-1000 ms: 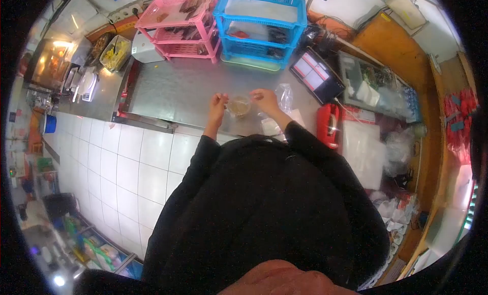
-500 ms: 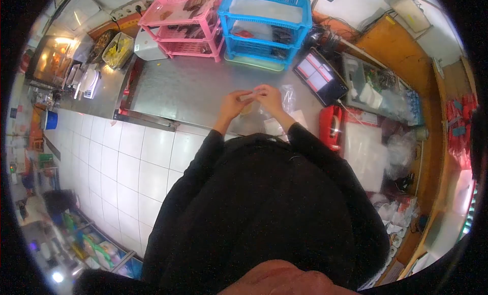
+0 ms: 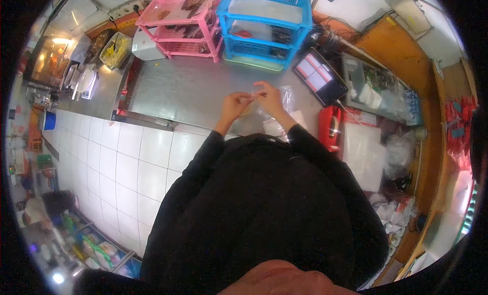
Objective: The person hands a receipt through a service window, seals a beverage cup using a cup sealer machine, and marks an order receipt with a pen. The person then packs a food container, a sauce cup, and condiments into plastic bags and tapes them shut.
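Note:
My left hand [image 3: 234, 106] and my right hand [image 3: 270, 99] meet above the steel counter [image 3: 178, 86], fingertips pinched together. Whatever sits between them is too small and pale to name. The right index finger sticks up, apart from the pinch. Under the hands, a pale yellowish patch [image 3: 247, 111] shows on the counter, partly covered by them. Just right of my right hand lies a clear plastic bag [image 3: 287, 96]. White paper-like sheets [image 3: 277, 126] lie near the counter's front edge, partly behind my right forearm.
Pink tiered baskets [image 3: 179, 33] and blue tiered baskets [image 3: 264, 28] stand along the back. A tablet [image 3: 320, 76] leans at the right, near a red device [image 3: 330, 128] and a stack of clear plastic sheets [image 3: 363, 155]. At the left are a scale [image 3: 89, 84] and a tub [image 3: 116, 51].
My right index finger has lifted and straightened away from the pinch. Both hands stay together in nearly the same place; the view has shifted slightly.

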A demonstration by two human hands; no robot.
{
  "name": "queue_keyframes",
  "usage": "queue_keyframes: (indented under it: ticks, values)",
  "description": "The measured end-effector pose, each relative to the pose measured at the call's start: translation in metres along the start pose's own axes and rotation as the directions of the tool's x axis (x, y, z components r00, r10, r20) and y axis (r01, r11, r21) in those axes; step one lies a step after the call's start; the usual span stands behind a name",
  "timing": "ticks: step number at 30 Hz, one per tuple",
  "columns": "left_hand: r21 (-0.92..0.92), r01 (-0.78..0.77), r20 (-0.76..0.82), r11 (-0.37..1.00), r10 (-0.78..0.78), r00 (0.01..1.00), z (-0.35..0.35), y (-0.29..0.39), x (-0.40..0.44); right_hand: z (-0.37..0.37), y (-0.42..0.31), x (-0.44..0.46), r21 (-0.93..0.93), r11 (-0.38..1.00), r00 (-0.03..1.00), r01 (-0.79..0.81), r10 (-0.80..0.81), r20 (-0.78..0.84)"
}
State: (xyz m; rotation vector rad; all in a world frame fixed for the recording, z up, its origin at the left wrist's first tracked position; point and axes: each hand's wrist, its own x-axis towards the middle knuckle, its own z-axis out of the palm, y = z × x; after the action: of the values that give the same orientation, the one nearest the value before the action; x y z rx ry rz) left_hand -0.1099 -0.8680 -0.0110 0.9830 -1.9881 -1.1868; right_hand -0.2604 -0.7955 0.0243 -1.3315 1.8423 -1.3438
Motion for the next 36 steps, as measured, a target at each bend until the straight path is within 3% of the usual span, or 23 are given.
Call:
queue_keyframes:
  ticks: [7, 10, 13, 16, 18, 24, 27, 30, 33, 36]
  values:
    - [-0.072, 0.076, -0.004, 0.995, -0.076, 0.997, 0.004, -0.015, 0.002, 0.001, 0.010, 0.005, -0.021, 1.000, 0.999, -0.009, 0.010, 0.043]
    - [-0.248, 0.061, -0.018, 0.967, -0.068, 0.998, 0.006, -0.023, 0.004, 0.001, 0.016, 0.005, -0.014, 1.000, 1.000, -0.010, 0.010, 0.026]
    - [-0.399, 0.114, 0.075, 0.910, -0.092, 0.993, 0.005, -0.020, 0.001, 0.003, 0.023, 0.007, -0.038, 0.999, 0.999, -0.007, 0.009, 0.053]
    - [-0.396, 0.087, 0.083, 0.914, -0.059, 0.995, 0.005, -0.019, 0.003, 0.005, 0.033, 0.008, -0.007, 0.998, 0.995, -0.069, 0.069, 0.076]
    - [-0.301, 0.053, 0.079, 0.952, -0.030, 0.996, 0.006, -0.020, 0.003, 0.009, 0.038, 0.010, 0.015, 0.997, 0.996, -0.077, 0.076, 0.056]
    - [-0.116, -0.047, 0.064, 0.992, 0.055, 0.996, -0.001, -0.003, 0.000, 0.008, 0.039, 0.008, 0.335, 0.890, 0.951, -0.308, 0.292, 0.099]
    - [-0.076, -0.089, 0.053, 0.993, 0.093, 0.994, 0.002, 0.003, 0.000, 0.007, 0.038, 0.004, 0.410, 0.843, 0.938, -0.348, 0.314, 0.149]
    - [-0.040, -0.139, 0.027, 0.989, 0.140, 0.990, 0.007, 0.000, 0.004, 0.011, 0.040, 0.005, 0.376, 0.885, 0.962, -0.273, 0.254, 0.100]
    - [-0.017, -0.129, 0.011, 0.992, 0.129, 0.992, 0.012, -0.005, 0.005, 0.008, 0.037, 0.004, 0.417, 0.846, 0.942, -0.333, 0.319, 0.104]
    - [-0.005, -0.129, 0.018, 0.992, 0.129, 0.991, 0.013, -0.003, 0.005, 0.002, 0.041, -0.001, 0.299, 0.920, 0.963, -0.252, 0.209, 0.167]
